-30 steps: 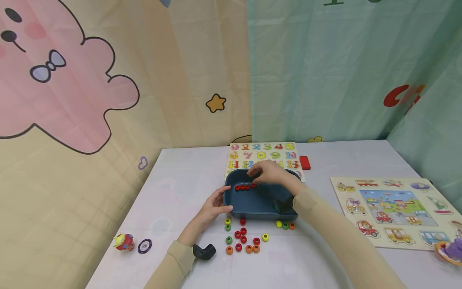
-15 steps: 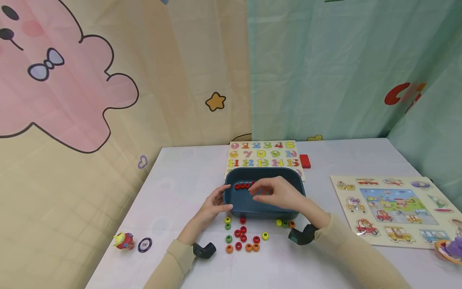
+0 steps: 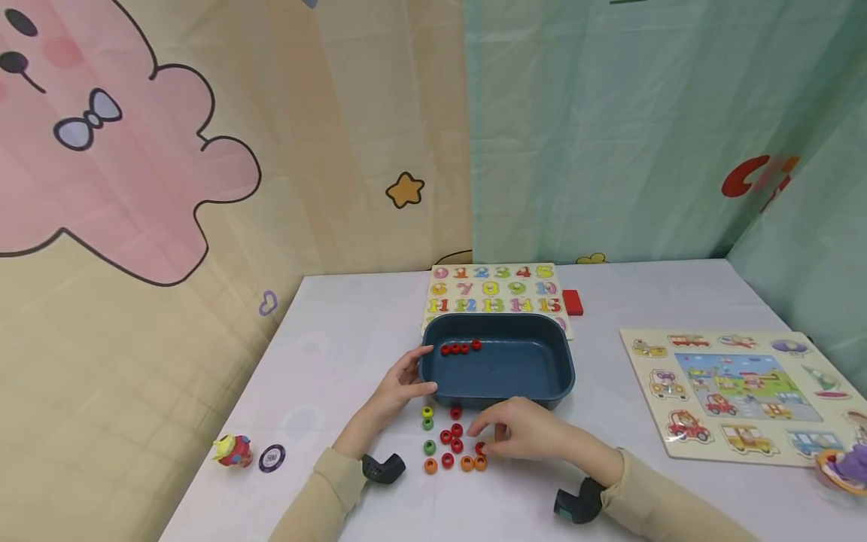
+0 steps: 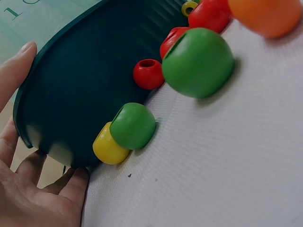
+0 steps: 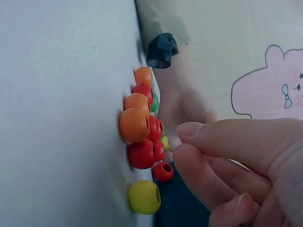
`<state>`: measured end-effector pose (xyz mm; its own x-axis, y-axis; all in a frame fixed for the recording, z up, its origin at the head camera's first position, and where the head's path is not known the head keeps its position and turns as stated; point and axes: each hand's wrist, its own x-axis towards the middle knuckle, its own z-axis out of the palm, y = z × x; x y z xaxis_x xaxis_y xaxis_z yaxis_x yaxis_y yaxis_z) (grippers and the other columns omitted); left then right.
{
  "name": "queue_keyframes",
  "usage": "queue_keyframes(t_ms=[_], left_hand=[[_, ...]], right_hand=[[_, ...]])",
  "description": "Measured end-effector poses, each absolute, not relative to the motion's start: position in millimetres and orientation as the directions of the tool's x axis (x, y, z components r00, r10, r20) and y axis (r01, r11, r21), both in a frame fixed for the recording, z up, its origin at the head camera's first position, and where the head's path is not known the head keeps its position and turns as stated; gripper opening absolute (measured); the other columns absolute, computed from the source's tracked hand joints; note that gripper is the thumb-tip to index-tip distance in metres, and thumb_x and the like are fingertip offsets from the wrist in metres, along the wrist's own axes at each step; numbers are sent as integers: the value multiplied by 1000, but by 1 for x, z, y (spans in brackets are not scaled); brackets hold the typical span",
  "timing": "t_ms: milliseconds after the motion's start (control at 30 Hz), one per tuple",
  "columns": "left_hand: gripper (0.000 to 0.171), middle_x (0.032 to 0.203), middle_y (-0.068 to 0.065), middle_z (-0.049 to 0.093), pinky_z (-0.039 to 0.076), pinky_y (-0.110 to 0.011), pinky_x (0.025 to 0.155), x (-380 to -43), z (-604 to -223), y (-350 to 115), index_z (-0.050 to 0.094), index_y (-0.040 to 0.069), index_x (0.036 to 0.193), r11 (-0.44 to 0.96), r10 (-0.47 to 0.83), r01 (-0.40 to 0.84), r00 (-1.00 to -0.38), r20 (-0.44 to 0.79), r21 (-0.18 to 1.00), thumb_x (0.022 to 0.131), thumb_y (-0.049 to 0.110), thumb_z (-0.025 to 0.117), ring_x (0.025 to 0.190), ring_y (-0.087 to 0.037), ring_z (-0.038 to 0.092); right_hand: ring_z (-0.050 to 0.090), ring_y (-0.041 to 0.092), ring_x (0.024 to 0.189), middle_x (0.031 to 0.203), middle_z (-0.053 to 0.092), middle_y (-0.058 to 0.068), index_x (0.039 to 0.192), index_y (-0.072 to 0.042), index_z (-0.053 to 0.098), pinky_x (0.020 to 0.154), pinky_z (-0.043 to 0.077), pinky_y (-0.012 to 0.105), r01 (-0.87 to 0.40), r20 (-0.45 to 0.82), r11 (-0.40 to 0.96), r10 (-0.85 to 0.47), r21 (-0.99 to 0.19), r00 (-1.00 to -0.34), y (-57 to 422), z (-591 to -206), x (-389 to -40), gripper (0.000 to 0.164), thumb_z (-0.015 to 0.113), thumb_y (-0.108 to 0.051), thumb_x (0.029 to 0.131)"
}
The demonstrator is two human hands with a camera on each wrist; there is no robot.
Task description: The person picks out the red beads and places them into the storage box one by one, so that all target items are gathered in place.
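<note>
A dark blue plastic bin stands on the table with several red beads in a row inside. My left hand holds its left end, thumb and fingers spread at the rim and outer wall. In front of the bin lie loose red, green, yellow and orange beads, among them a green bead and an orange bead. Over these my right hand hovers, thumb and forefinger apart with nothing between them. Its thumb overlaps a red bead in the head view. A yellow bead shows below the fingers.
Behind the bin lies a number puzzle board beside a red block. A vehicle puzzle board and a purple toy are at the right. A small figure and a round 500 chip lie at left.
My right hand has moved out of the bin toward me, down to the loose beads. The red bead it was over stays in the bin. The left hand has stayed in place.
</note>
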<state>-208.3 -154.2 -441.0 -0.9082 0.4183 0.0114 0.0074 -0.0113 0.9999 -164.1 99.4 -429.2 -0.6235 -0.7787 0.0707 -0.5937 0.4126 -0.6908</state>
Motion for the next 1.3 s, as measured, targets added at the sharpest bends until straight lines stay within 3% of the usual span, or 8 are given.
queue_keyframes(t_ms=[267, 533, 900, 1100, 1300], left_hand=[[62, 145, -11, 21, 22, -38, 104, -209, -441, -154, 28, 4, 138, -2, 410, 2, -912, 2, 1000, 82, -4, 56, 130, -29, 22], [62, 145, -12, 21, 21, -39, 104, -209, -441, -154, 28, 3, 138, -7, 411, 7, -912, 9, 1000, 82, -5, 55, 130, -30, 22], [62, 145, -12, 21, 20, -38, 104, -208, -442, -155, 27, 2, 138, -10, 415, 8, -910, 11, 1000, 82, -5, 55, 131, -30, 20], [62, 145, -10, 21, 21, -37, 104, -209, -441, -156, 27, 4, 138, 0, 413, 10, -911, 9, 1000, 83, -4, 55, 131, -28, 21], [62, 144, -8, 24, 23, -35, 103, -209, -441, -155, 32, 8, 137, 4, 402, -6, -915, -7, 1000, 82, -1, 59, 129, -24, 25]], right_hand=[[43, 0, 49, 73, 57, -19, 100, -23, 67, 48, 39, 17, -600, 32, 459, -777, -655, -629, 98, -437, -165, 25, 70, -19, 76], [41, 0, 48, 69, 55, -19, 99, -26, 67, 46, 36, 17, -610, 25, 475, -776, -634, -630, 97, -445, -167, 24, 70, -19, 76], [49, -2, 58, 87, 61, -18, 100, -22, 66, 55, 44, 17, -652, 124, 407, -782, -640, -611, 101, -413, -166, 23, 70, -22, 77], [52, 0, 63, 89, 61, -15, 100, -27, 64, 56, 46, 20, -687, 204, 383, -766, -617, -610, 111, -378, -191, 23, 69, -25, 78], [57, 5, 67, 93, 62, -10, 100, -21, 64, 60, 49, 24, -644, 204, 412, -719, -645, -665, 116, -366, -234, 24, 70, -25, 77]])
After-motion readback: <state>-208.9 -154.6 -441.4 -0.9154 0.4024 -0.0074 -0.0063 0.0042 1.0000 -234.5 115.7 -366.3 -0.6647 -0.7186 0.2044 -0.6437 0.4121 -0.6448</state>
